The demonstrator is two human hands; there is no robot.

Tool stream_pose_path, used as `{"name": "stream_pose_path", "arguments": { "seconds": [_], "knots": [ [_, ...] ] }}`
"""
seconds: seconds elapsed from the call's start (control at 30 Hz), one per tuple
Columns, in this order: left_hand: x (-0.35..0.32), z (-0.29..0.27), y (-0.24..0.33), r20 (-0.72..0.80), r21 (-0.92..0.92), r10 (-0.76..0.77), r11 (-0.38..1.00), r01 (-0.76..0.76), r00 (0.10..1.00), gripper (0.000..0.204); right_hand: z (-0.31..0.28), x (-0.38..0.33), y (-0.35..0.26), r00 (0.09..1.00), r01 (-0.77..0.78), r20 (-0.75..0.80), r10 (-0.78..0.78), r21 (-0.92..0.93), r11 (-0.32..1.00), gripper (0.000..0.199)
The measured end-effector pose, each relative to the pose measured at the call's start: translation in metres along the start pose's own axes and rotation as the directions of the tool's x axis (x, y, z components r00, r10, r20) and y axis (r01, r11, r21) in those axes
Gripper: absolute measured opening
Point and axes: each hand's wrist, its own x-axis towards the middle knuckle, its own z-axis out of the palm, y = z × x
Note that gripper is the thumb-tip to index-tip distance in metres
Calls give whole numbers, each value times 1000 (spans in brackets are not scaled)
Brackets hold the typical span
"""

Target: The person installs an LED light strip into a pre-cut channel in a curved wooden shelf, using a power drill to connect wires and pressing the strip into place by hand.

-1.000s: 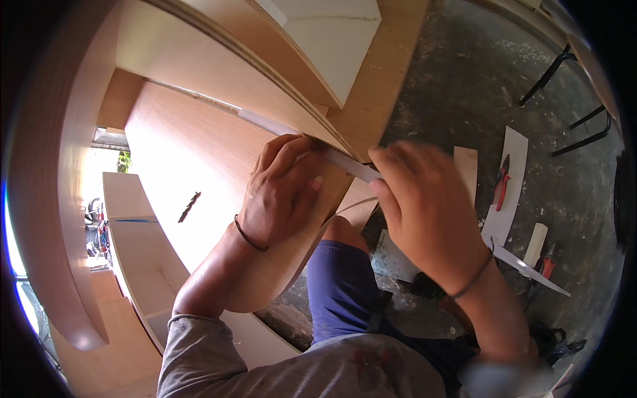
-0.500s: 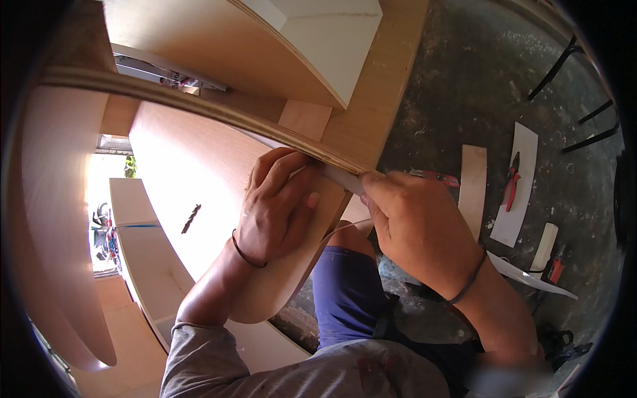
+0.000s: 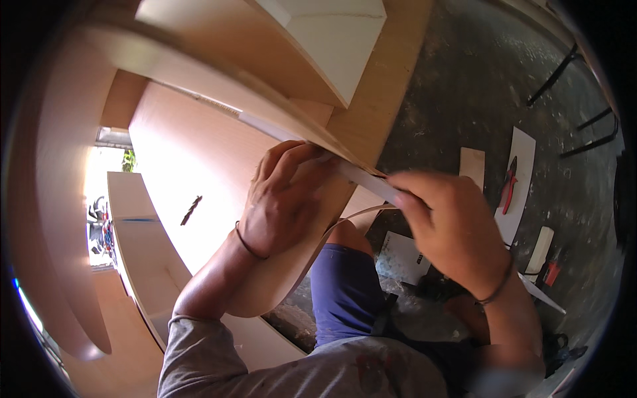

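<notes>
My right hand (image 3: 448,222) is closed in a pinch on the end of a long, pale, flat strip (image 3: 368,180). That strip runs up and left beneath the raised wooden panel (image 3: 219,83). My left hand (image 3: 282,199) lies on a light wooden board with a rounded end (image 3: 262,292), its fingers bent toward the strip; the fingertips are in shadow. A thin band (image 3: 363,213) curves from the board's edge to just below my right hand. On the bright surface left of my left hand rests a dark twist drill bit (image 3: 191,210).
Red-handled pliers (image 3: 509,186) lie on a white board piece (image 3: 522,149) on the dark floor (image 3: 451,79) at right. Nearby are a pale offcut (image 3: 472,166), a narrow white block (image 3: 539,251) and a red tool (image 3: 551,272). Black metal legs (image 3: 587,136) stand at far right.
My right hand has moved right and slightly down, and more of the pale strip shows. The raised panel's edge has shifted and looks blurred. My left hand stays nearly in place.
</notes>
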Motion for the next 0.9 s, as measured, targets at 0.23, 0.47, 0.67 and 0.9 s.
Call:
{"name": "stream_pose_path", "arguments": {
  "seconds": [0.23,0.47,0.67,0.9],
  "knots": [
    [3,5,-7,-73,-130,119,983,-128,990,43,3,-1,-11,997,37,-63,-43,-98,995,6],
    [-4,3,-6,-102,-97,69,992,-79,992,37,15,10,-15,996,74,-47,-79,-94,993,9],
    [2,4,4,-103,-97,39,994,-49,994,35,26,21,-11,997,33,-62,-48,-224,974,12],
    [-1,7,-2,-153,-57,28,998,-37,988,33,-6,-5,-20,999,-20,-27,20,-11,1000,10]
  ]
}}
